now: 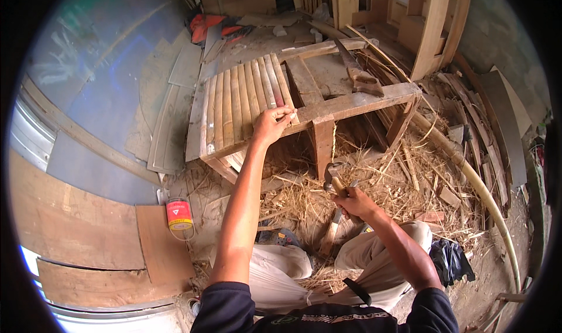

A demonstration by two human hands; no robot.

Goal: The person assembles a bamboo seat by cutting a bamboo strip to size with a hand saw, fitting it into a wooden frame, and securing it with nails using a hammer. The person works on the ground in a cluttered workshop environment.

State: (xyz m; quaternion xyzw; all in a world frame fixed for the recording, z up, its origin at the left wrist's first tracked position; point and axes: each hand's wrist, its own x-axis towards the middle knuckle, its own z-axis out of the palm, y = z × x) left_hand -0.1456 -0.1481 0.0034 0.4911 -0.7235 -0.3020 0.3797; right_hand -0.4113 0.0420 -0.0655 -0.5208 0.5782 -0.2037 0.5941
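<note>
My left hand [273, 125] is at the near end of the rightmost bamboo slat, fingers pinched together; what they hold, if anything, is too small to make out. Several split bamboo slats [237, 102] lie side by side across the left part of a low wooden frame [345, 106]. Lower and to the right, my right hand [355, 203] is closed round a hammer [338, 185], its metal head up near a frame leg. Just below that hand, a tool with a wooden part [329, 237] stands between my legs, partly hidden.
A handsaw [364, 81] rests on the frame's right part. Straw-like shavings [293, 201] cover the ground beneath. At left stands a red and yellow can [179, 215]; a long bamboo pole [462, 163] curves along the right, near a black plastic bag [449, 260]. Boards lean on the wall.
</note>
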